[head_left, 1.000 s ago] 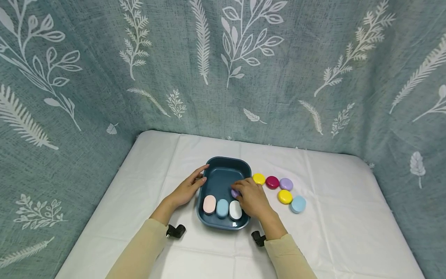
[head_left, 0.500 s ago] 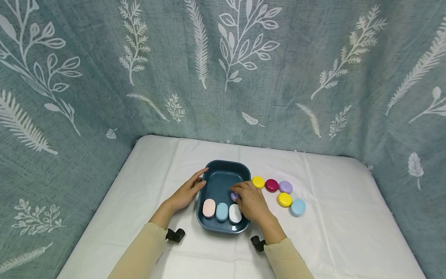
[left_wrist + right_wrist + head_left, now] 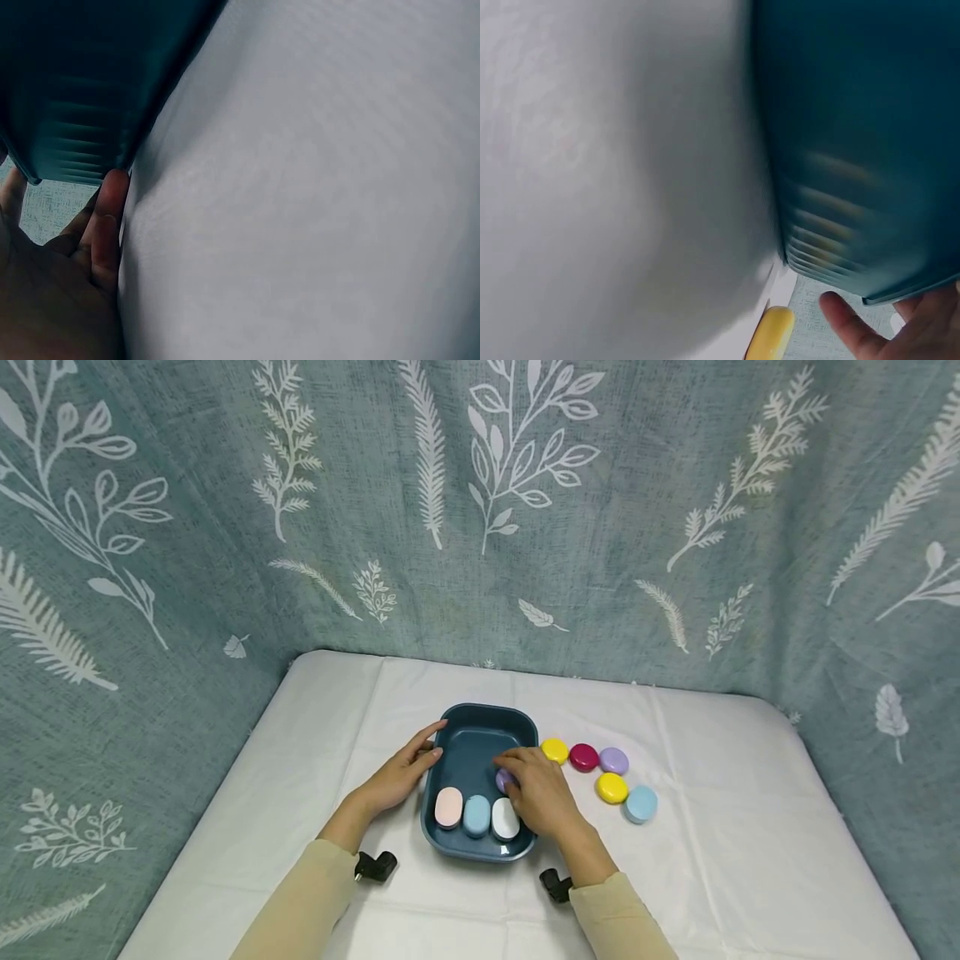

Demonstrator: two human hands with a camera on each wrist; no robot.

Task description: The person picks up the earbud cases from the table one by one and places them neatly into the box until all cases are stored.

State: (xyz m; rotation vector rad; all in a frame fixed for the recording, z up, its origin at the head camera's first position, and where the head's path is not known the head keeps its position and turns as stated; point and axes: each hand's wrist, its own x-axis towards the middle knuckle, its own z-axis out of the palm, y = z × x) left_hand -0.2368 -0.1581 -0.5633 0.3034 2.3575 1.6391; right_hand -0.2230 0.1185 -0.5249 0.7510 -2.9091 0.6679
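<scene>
A dark blue rounded tray (image 3: 472,742) lies on the white cloth in the head view. My left hand (image 3: 396,781) rests its fairly straight fingers against the tray's left side; in the left wrist view its fingertips (image 3: 114,187) touch the tray wall. Inside the tray, my right hand (image 3: 542,789) pinches a small purple rounded disc (image 3: 504,780), partly covered by the fingers. Along the tray's near end sit a pink oval piece (image 3: 448,807), a light blue oval piece (image 3: 476,816) and a white oval piece (image 3: 506,819), side by side.
Right of the tray lie a yellow disc (image 3: 555,751), a crimson disc (image 3: 583,757), a second purple disc (image 3: 613,760), another yellow disc (image 3: 612,787) and a light blue disc (image 3: 641,804). A leaf-patterned curtain (image 3: 420,602) stands behind the table (image 3: 750,827).
The head view has shifted slightly. Both hands keep nearly the same place at the tray, the right one still on the purple disc; the other pieces stay put.
</scene>
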